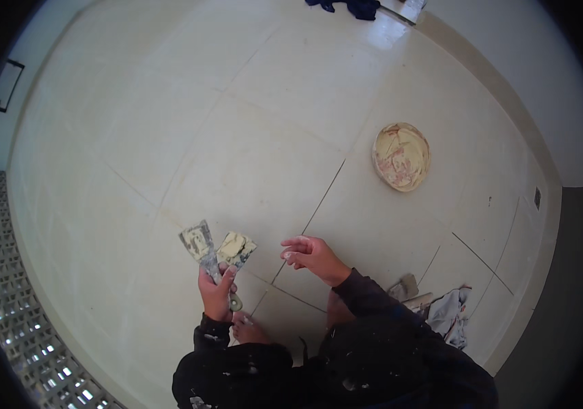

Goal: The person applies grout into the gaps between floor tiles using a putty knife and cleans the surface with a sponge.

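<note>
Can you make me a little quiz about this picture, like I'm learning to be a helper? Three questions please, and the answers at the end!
1. Count: how many scrapers does the left hand hold?

2. Choose: where is the rounded dish of cream paste?
A) in the left hand
B) on the tiled floor
C) on top of a chair

3. Look at the right hand. True or false: it is touching the dish.

Key:
1. Two, both with paste on their blades.
2. B.
3. False: the dish sits apart from it, farther up and to the right in the picture.
</note>
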Available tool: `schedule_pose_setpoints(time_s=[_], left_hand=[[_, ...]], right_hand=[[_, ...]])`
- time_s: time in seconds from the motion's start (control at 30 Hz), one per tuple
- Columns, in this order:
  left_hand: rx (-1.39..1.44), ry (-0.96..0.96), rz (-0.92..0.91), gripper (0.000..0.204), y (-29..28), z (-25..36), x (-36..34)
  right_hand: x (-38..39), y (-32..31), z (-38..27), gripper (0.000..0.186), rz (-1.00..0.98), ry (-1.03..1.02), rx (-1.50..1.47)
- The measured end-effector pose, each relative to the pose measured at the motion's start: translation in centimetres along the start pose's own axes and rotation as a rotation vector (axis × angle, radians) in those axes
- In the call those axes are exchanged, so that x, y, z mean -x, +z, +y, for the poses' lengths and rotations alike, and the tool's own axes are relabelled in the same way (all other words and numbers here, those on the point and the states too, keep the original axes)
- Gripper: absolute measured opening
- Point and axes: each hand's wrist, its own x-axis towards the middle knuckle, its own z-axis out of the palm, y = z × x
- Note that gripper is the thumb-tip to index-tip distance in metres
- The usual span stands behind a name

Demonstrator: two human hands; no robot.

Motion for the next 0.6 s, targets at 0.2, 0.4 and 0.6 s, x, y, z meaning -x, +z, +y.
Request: schedule_pose_setpoints(time_s=[0.2,0.4,0.6], left_hand=[[0.034,-0.053,-0.214,0.039,1.9,2.6,2.1],[-0.028,-0.095,-0.313,0.042,4.3,-0.4,3.5],[-0.129,-0.019,-0.210,0.048,2.9,-1.0,2.8]], right_hand=[[4.6,6.6,-1.3,0.047,0.055,-0.059,-0.072],[4.8,5.3,0.7,0.035,0.112,-0.161,-0.191],[2.4,-4.7,-5.2,0.021,0.602,-0.553,0.353]])
